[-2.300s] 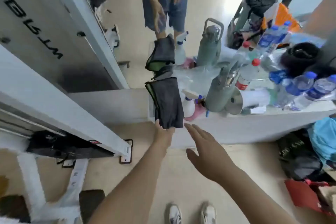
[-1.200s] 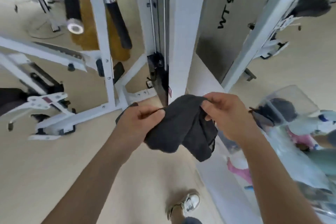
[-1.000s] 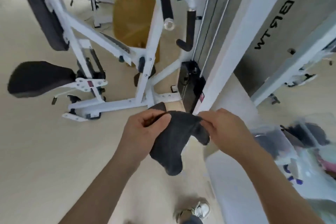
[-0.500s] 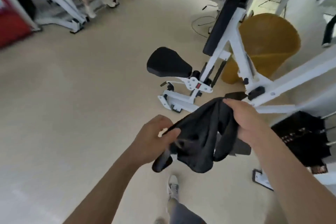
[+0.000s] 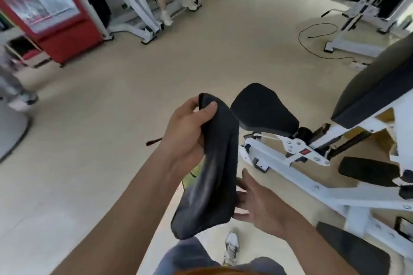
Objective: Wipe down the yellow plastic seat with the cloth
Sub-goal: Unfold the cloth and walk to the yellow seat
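1. My left grip [image 5: 185,131] is closed on the top of the dark cloth [image 5: 214,174], with the thumb pinching the fold against my fingers. The rest of the cloth hangs in the air in front of me.
2. My right grip [image 5: 261,203] is loose, with the fingers fairly straight against the cloth's lower part and the thumb standing clear. The fingertips are hidden behind the fabric, so I read it as steadying, not holding.
3. The yellow plastic seat [image 5: 387,115] shows only as yellow patches behind the white frame [image 5: 279,163] at my right, beyond the black padded seat [image 5: 263,109]. I take those patches for it but cannot be sure.
4. Done, as I judge it: the cloth is in hand and nothing more. It touches no surface.
5. Left to do: get round the machine to the seat, gather the cloth into a pad, and do all of the wiping.
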`<action>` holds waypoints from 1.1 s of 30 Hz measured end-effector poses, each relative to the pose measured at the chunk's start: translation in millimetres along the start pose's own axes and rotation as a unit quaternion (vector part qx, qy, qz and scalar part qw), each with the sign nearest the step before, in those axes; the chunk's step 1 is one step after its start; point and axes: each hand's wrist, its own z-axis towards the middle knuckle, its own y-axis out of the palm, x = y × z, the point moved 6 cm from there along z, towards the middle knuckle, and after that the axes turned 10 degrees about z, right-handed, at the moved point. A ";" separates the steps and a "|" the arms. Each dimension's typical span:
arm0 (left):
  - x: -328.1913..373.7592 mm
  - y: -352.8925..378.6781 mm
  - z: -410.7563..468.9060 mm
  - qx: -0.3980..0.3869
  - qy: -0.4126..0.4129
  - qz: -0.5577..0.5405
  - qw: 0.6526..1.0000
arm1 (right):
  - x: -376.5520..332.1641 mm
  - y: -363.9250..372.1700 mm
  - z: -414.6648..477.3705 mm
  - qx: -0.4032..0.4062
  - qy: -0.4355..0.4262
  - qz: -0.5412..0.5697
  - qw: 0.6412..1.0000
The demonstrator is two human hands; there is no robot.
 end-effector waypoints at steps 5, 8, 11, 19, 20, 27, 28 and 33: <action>54.5 -43.0 91.2 0.154 0.074 0.264 0.949 | -137.2 17.3 74.7 0.136 -0.157 -0.132 0.969; 82.8 -68.7 157.5 0.169 0.148 0.497 0.838 | -216.1 11.6 103.2 0.231 -0.240 -0.089 0.939; 98.8 -85.0 235.0 0.095 0.167 0.585 0.788 | -286.3 16.5 137.9 0.205 -0.270 -0.011 0.941; 167.7 -62.6 427.2 -0.130 0.114 0.603 0.779 | -451.4 26.0 241.2 0.197 -0.295 0.140 0.925; 180.7 -52.9 447.4 -0.125 0.151 0.641 0.742 | -470.3 26.3 250.0 0.201 -0.300 0.145 0.921; 228.9 31.7 584.3 -0.124 0.348 0.763 0.530 | -578.1 -24.3 287.6 0.275 -0.343 0.225 0.869; 231.5 45.5 606.5 -0.131 0.356 0.765 0.520 | -592.6 -36.9 290.7 0.282 -0.353 0.238 0.860; 232.9 122.4 725.3 -0.157 0.349 0.822 0.422 | -670.8 -109.3 290.0 0.372 -0.416 0.189 0.808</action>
